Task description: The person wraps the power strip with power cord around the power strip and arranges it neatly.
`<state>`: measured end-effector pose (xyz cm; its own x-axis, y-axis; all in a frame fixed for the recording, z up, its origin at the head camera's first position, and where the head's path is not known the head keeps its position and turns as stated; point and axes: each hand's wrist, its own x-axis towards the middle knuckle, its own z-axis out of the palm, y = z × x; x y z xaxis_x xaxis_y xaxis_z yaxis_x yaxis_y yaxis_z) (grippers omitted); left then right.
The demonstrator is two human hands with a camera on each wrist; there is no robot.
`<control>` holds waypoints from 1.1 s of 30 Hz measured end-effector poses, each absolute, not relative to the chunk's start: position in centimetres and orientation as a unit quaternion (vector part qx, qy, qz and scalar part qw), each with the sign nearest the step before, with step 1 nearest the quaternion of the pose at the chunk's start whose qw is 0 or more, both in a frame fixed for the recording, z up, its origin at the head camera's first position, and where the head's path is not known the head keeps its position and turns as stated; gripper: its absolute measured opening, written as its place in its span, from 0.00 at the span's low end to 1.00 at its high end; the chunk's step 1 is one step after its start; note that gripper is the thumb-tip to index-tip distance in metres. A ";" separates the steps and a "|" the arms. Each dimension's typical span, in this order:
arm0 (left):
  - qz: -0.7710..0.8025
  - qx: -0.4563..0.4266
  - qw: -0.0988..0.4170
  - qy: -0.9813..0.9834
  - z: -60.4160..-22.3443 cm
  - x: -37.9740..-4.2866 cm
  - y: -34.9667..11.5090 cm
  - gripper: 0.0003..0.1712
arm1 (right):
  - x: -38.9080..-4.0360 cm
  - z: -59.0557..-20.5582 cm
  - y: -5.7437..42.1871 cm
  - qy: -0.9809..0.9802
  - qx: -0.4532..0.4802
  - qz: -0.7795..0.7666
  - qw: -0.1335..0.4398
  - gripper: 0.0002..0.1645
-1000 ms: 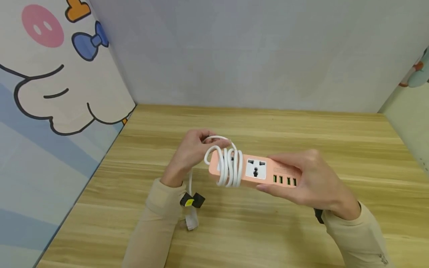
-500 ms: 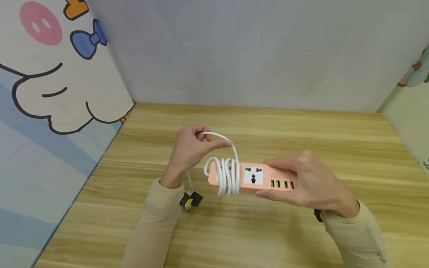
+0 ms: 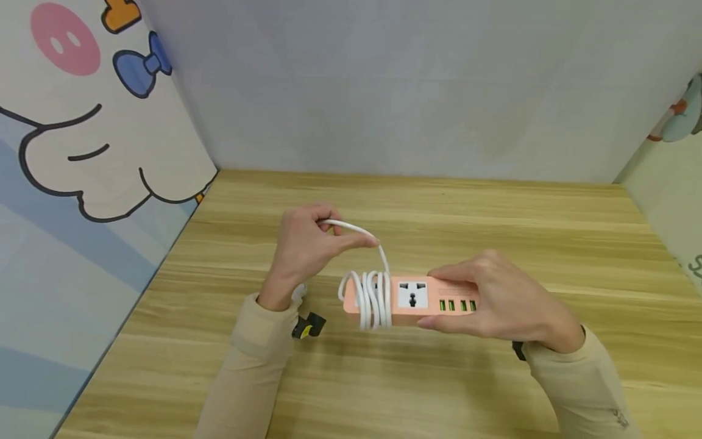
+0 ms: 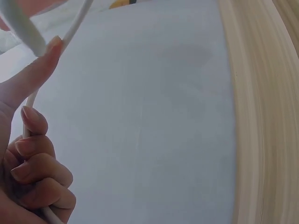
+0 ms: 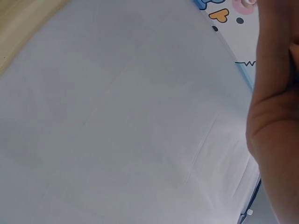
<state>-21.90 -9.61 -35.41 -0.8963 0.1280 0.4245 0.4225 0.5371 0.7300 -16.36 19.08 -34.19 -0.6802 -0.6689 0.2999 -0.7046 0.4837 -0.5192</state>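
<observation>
A peach power strip (image 3: 412, 295) with white sockets and green-lined USB ports is held up over the table in the head view. My right hand (image 3: 501, 305) grips its right end between thumb and fingers. White power cord (image 3: 375, 302) is wound in several turns round the strip's left end. From the top of the coil it arches to my left hand (image 3: 307, 241), whose fingers curl round it while the thumb lies straight along it. The left wrist view shows those curled fingers (image 4: 44, 175) on the cord. A white piece of the cord's end (image 3: 298, 292) peeks out behind the left wrist.
Beneath both hands lies a wood-grain table (image 3: 417, 390), backed by a pale grey wall (image 3: 417, 91). A cartoon-printed panel (image 3: 109, 134) stands along the left side. Black wrist mounts (image 3: 308, 326) sit at the cuffs.
My left hand has moved left and slightly up, drawing cord away from the coil. The strip has lowered slightly in my right hand. The hanging plug has risen behind the left wrist.
</observation>
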 end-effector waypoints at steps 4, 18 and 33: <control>-0.468 -0.158 0.132 -0.860 -35.2 -21.6 -9.5 0.21 | -16.6 -34.5 19.2 -0.863 0.401 0.306 0.021 0.12; -0.510 -0.173 0.013 -0.842 -33.7 -20.4 -8.5 0.26 | -17.3 -35.5 19.4 -0.888 0.364 0.279 0.020 0.16; -0.513 -0.153 -0.022 -0.844 -33.3 -20.0 -7.7 0.26 | -18.3 -36.4 19.7 -0.895 0.350 0.276 0.030 0.18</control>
<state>-20.01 -7.70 -33.31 -0.9519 0.2816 0.1206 0.2367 0.4265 0.8729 -18.26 19.70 -36.37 -0.7529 -0.6101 0.2469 -0.6431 0.6023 -0.4729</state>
